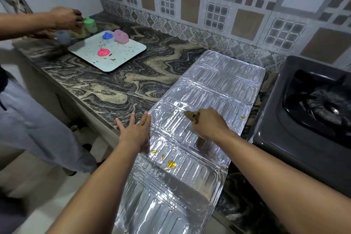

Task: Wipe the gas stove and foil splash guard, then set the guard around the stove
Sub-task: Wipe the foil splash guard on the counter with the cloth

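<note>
Our left hand (135,129) lies flat against the guard (218,85); our right hand (207,125) grips a cloth (191,115); yellow spots (171,164) remain, guard unplaced.

**Item one:** your foil splash guard (209,89).
- Silver and shiny, embossed with rows of rounded slots.
- Opened out into panels and laid flat on the bench (114,85). It runs from near the tiled wall towards you, and its near end reaches past the bench's front edge.
- Yellow smears (171,164) on a panel near the middle, and one yellow spot (243,117) by the right edge.
- Your left hand (135,129) lies flat at its left edge.
- Your right hand (207,125) grips a small brown wiper (190,115) against a middle panel.

**Item two:** your gas stove (269,129).
- Dark grey body, black burner (332,110) and pan support.
- Stands on the bench just right of the guard, partly out of view.
</note>
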